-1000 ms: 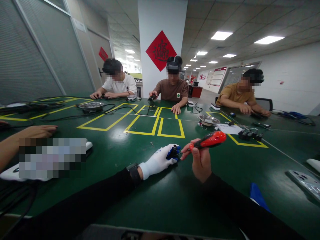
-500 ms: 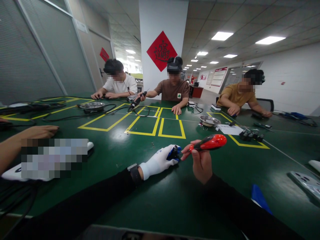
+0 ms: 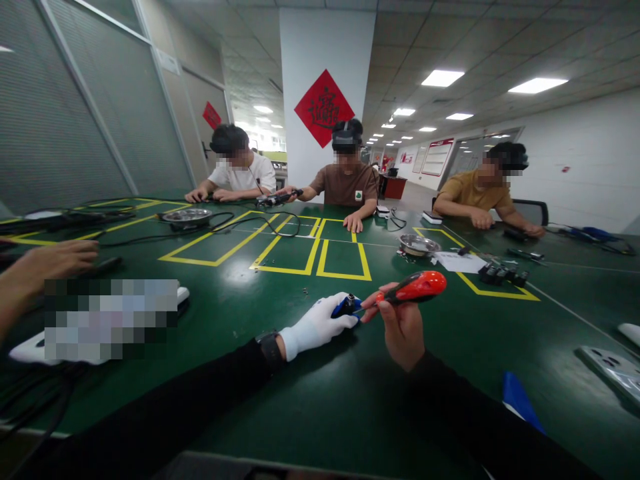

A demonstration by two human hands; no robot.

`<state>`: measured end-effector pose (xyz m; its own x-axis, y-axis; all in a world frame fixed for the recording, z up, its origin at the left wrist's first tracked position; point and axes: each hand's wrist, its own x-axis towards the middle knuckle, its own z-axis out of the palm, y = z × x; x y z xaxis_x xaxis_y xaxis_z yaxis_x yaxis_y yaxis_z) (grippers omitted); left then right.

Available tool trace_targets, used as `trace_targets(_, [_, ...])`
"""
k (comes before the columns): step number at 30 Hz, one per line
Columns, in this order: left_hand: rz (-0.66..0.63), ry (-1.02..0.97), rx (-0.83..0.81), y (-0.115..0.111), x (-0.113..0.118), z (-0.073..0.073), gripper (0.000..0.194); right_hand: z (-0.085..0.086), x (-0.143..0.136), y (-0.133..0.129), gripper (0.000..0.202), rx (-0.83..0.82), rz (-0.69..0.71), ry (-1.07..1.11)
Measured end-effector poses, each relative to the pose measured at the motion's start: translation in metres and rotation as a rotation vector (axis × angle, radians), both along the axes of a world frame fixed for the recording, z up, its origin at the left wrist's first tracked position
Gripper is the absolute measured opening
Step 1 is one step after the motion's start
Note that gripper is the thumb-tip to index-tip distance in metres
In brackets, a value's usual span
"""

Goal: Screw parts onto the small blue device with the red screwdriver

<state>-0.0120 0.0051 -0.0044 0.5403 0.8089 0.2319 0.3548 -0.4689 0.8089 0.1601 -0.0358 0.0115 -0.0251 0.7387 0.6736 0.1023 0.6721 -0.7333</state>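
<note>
My left hand (image 3: 320, 325), in a white glove with blue fingertips, is closed around a small black part (image 3: 347, 306) just above the green table (image 3: 300, 400). A screwdriver (image 3: 420, 287) with a red and black handle lies in the grasp of my bare right hand (image 3: 403, 327). Its shaft points left, and the tip meets or nearly meets the black part; the exact contact is too small to tell.
Several black parts (image 3: 500, 273) lie beside a white paper (image 3: 457, 261) and a metal bowl (image 3: 419, 245). A blue glove (image 3: 520, 399) is at right. Three people sit opposite; another person's hand (image 3: 60, 260) reaches in at left. Cables run across the left.
The screwdriver and my right fingers have shifted slightly left and down. Across the table, a person's tool has tilted flatter. The other person's hand at left has drawn back leftward.
</note>
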Motion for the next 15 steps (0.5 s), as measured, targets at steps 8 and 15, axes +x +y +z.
trace_targets(8, [0.028,-0.06,0.016,0.0,0.002,-0.002,0.022,0.02,-0.002,0.002,0.02,-0.173,0.121,0.223])
trace_targets(15, [0.005,-0.068,-0.048,0.0,0.001,-0.001,0.021,0.021,0.0,0.005,0.027,-0.315,0.293,0.263])
